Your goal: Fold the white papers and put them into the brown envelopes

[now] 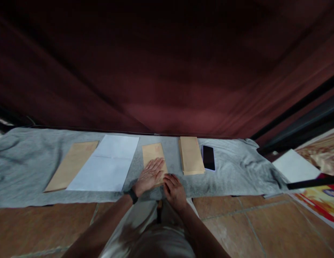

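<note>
A small brown paper envelope point(153, 150) lies on the grey cloth in front of me, its near part covered by my hands. Flat on top of it, fingers stretched out, rests my left hand point(150, 175), with a dark band on the wrist. My right hand point(174, 190) is at the envelope's near right corner, its fingers curled and closed on the edge there. To the right is a stack of brown envelopes point(192, 156). On the left lie a creased white sheet of paper point(104, 166) and a larger brown envelope point(72, 165), partly beneath the sheet.
A phone with a dark screen point(208, 157) lies right of the stack. The grey cloth point(236, 168) covers a long narrow surface, backed by a dark red curtain point(161, 89). A white sheet point(296, 166) and a colourful printed package point(320, 199) are at the far right, beside dark bars.
</note>
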`<state>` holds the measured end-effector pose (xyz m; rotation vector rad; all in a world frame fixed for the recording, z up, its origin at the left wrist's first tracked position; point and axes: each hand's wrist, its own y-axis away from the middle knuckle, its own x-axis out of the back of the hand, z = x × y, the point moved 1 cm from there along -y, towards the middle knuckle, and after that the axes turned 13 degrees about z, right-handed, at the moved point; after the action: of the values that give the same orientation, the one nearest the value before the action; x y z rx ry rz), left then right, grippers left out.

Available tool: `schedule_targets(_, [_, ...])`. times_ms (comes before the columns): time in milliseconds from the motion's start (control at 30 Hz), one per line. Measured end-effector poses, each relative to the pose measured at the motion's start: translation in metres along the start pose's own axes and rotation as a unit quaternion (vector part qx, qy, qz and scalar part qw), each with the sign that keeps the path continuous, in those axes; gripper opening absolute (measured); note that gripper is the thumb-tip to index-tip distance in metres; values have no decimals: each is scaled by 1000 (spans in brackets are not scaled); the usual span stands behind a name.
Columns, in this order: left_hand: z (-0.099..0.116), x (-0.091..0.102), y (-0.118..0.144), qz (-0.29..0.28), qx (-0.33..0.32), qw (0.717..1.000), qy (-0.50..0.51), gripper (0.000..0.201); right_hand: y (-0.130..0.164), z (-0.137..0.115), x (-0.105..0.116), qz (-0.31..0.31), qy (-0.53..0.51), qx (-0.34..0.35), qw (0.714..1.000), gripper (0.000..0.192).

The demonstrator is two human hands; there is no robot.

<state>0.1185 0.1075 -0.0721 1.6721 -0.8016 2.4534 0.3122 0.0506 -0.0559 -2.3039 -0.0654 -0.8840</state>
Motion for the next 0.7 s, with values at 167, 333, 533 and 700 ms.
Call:
schedule_targets(167, [13,15,32,-7,-24,999,33,56,-1,2,1,-12,-21,-12,1000,20])
schedule_targets(333, [21,26,59,-5,-29,998,58,55,0,4,0,-15,-27,-15,999,18])
schedule_targets(533, [25,26,73,58,62,993,85,42,0,7,-4,0,-8,-41,999,17])
schedule_targets(700, [30,27,75,132,113,979,105,36,-2,7,-10,-2,37,-57,998,15])
